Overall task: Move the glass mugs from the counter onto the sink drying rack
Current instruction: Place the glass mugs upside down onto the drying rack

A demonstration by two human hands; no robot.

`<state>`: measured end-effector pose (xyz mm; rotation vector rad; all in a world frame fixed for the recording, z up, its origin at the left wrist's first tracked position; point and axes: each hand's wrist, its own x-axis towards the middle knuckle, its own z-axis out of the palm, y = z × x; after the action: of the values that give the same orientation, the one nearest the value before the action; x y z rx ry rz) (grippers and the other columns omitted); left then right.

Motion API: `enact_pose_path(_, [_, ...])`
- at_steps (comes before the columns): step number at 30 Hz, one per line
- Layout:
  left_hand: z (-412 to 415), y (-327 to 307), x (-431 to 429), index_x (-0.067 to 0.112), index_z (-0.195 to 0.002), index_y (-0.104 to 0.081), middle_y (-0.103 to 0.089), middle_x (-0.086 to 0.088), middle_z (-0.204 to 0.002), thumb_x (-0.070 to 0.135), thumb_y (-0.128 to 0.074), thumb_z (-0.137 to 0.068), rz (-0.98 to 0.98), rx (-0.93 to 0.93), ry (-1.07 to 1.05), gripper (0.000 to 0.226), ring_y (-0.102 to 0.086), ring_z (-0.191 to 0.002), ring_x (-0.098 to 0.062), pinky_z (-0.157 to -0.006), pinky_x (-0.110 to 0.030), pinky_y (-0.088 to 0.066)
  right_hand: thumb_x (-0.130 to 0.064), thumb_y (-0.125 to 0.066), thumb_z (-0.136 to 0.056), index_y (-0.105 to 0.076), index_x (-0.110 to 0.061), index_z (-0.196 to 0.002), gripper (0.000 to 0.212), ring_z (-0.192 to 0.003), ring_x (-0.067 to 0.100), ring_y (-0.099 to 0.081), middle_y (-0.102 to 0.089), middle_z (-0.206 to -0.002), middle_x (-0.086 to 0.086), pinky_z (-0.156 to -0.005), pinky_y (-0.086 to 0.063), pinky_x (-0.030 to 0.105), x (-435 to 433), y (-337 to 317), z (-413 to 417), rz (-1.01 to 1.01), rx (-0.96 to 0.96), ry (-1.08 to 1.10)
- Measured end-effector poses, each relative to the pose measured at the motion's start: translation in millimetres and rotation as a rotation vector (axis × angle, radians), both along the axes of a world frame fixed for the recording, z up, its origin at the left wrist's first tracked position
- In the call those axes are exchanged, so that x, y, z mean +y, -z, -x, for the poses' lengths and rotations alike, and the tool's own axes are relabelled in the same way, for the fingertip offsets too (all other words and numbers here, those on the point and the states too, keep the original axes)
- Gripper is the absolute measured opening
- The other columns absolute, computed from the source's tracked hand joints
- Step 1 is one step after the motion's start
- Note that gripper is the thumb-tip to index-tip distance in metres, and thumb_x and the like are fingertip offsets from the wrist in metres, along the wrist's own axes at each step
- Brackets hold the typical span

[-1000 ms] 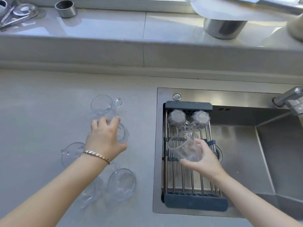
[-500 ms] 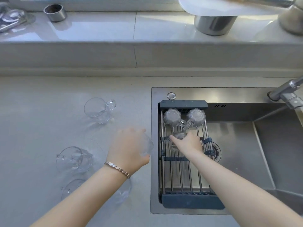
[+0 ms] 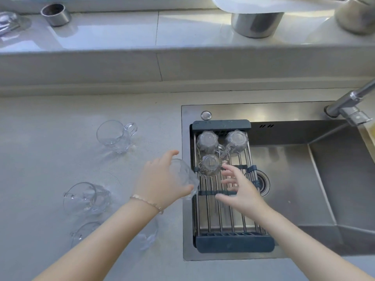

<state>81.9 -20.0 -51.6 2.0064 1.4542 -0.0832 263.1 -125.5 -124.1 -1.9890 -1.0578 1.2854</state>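
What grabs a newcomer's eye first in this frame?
Probably the left hand in the middle, carrying a glass mug over the sink's edge towards the drying rack. Next, three mugs upside down at the rack's far end, the nearest just beyond the open right hand. More clear mugs wait on the counter at left, one well apart at the back.

mugs on rack, counter left

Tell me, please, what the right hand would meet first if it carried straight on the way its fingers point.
Probably the upside-down mug nearest it on the drying rack: the right hand is open, its fingers aimed at that mug, though height above the rack is unclear.
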Motion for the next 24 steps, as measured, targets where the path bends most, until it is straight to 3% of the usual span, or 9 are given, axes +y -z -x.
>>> enact_pose_path(3, [-23.9,-7.3,-1.7,0.028,-0.121,-0.048,-0.058,0.004,-0.107,0.038,-0.082,-0.065,0.239,-0.237,-0.152,0.067,-0.058,-0.101,-0.016,-0.085,-0.031,-0.051,-0.023,-0.083,-0.065,-0.023,-0.054,-0.125,0.09,-0.119,-0.015,-0.037,-0.034,-0.129,-0.032,-0.1,-0.032,0.009,-17.2,-18.1,10.5,-0.16,0.0,-0.119])
enact_pose_path(6, [-49.4,-1.4,-4.9,0.023,-0.114,-0.054,-0.066,-0.004,-0.11,0.038,-0.079,-0.069,0.523,-0.407,-0.247,0.054,-0.066,-0.095,-0.02,-0.078,-0.033,-0.058,-0.024,-0.084,-0.061,-0.035,-0.049,-0.119,0.08,-0.114,-0.015,-0.042,-0.041,-0.125,-0.024,-0.09,-0.038,0.001,-25.7,-22.4,5.1,-0.366,-0.016,0.045])
enact_pose_path(8, [-64.2,8.9,-2.5,0.021,-0.118,-0.054,-0.064,-0.009,-0.119,0.044,-0.072,-0.075,0.59,-0.439,-0.249,0.052,-0.067,-0.098,-0.022,-0.079,-0.037,-0.06,-0.023,-0.084,-0.059,-0.041,-0.046,-0.115,0.074,-0.108,-0.01,-0.049,-0.047,-0.119,-0.018,-0.079,-0.046,0.003,-26.7,-25.7,-7.4,-0.396,-0.078,0.128])
enact_pose_path(9, [-70.1,15.2,-0.4,0.019,-0.122,-0.053,-0.062,-0.009,-0.123,0.047,-0.066,-0.079,0.555,-0.423,-0.213,0.053,-0.065,-0.101,-0.022,-0.08,-0.037,-0.06,-0.022,-0.086,-0.058,-0.043,-0.046,-0.113,0.074,-0.105,-0.007,-0.052,-0.049,-0.115,-0.017,-0.074,-0.048,0.005,-25.6,-27.1,-15.4,-0.371,-0.121,0.144])
enact_pose_path(11, [-78.8,30.5,5.1,0.018,-0.129,-0.049,-0.056,-0.005,-0.132,0.048,-0.056,-0.087,0.306,-0.269,-0.018,0.053,-0.059,-0.112,-0.021,-0.09,-0.036,-0.053,-0.021,-0.087,-0.058,-0.05,-0.038,-0.115,0.07,-0.097,0.002,-0.055,-0.049,-0.106,-0.009,-0.07,-0.046,0.009,-21.8,-26.1,-32.8,-0.26,-0.233,0.165])
enact_pose_path(13, [-85.6,49.0,9.9,0.016,-0.134,-0.045,-0.048,-0.003,-0.141,0.038,-0.054,-0.091,-0.011,-0.051,0.256,0.049,-0.052,-0.123,-0.022,-0.1,-0.038,-0.048,-0.028,-0.084,-0.06,-0.051,-0.028,-0.122,0.07,-0.093,0.014,-0.053,-0.045,-0.105,-0.001,-0.074,-0.041,0.02,-14.2,-21.6,-48.7,-0.101,-0.359,0.213])
enact_pose_path(15, [-92.3,67.8,11.3,0.015,-0.136,-0.04,-0.038,-0.005,-0.148,0.027,-0.056,-0.09,-0.178,0.103,0.477,0.05,-0.044,-0.13,-0.025,-0.104,-0.041,-0.042,-0.038,-0.081,-0.063,-0.048,-0.025,-0.126,0.073,-0.088,0.017,-0.05,-0.04,-0.109,0.001,-0.073,-0.039,0.026,-3.8,-15.0,-57.5,0.072,-0.435,0.239])
enact_pose_path(19, [-101.6,96.7,10.5,0.011,-0.139,-0.034,-0.04,-0.01,-0.143,0.02,-0.059,-0.09,-0.261,0.295,0.617,0.056,-0.043,-0.127,-0.029,-0.101,-0.042,-0.038,-0.052,-0.071,-0.067,-0.043,-0.02,-0.124,0.071,-0.085,0.027,-0.061,-0.041,-0.12,0.007,-0.068,-0.045,0.031,22.6,-3.2,-55.3,0.281,-0.59,0.164])
enact_pose_path(24, [-97.9,107.8,14.9,0.01,-0.136,-0.038,-0.045,-0.01,-0.136,0.02,-0.061,-0.089,-0.245,0.286,0.576,0.054,-0.046,-0.121,-0.03,-0.095,-0.041,-0.042,-0.056,-0.064,-0.073,-0.045,-0.009,-0.115,0.066,-0.093,0.032,-0.061,-0.043,-0.118,0.013,-0.064,-0.039,0.029,48.9,14.0,-48.6,0.375,-0.763,0.081])
